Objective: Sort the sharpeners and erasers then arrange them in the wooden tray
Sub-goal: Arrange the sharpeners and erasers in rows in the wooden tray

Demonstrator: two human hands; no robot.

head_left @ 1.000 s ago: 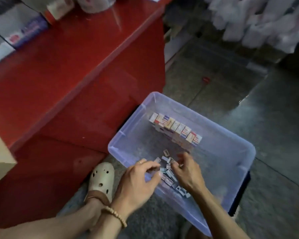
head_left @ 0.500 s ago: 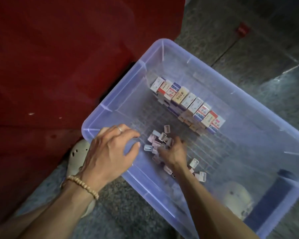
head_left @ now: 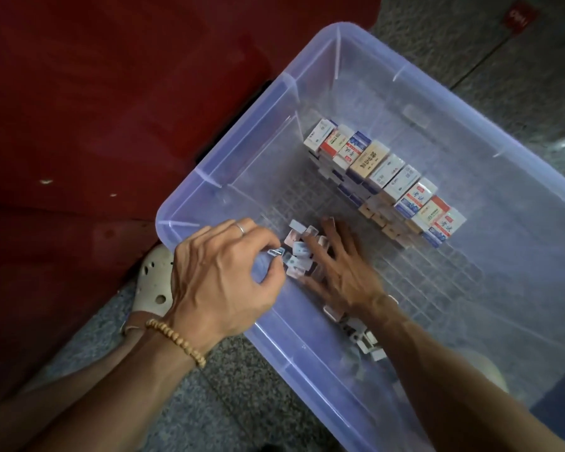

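Pinching one small metal-bladed sharpener (head_left: 276, 252) between curled thumb and fingertips, the left hand (head_left: 222, 282) hovers over the near corner of the translucent bluish plastic tub (head_left: 307, 76). Just right of it, loose pale sharpeners (head_left: 299, 252) lie heaped on the gridded floor. The right hand (head_left: 340, 272) rests flat beside them, fingers straight, herding the pile. Farther right, boxed rectangular erasers (head_left: 382, 177) stand stacked in a row. Sharpeners look light, rigid and slick; grip them by the flat sides. No wooden tray shows.
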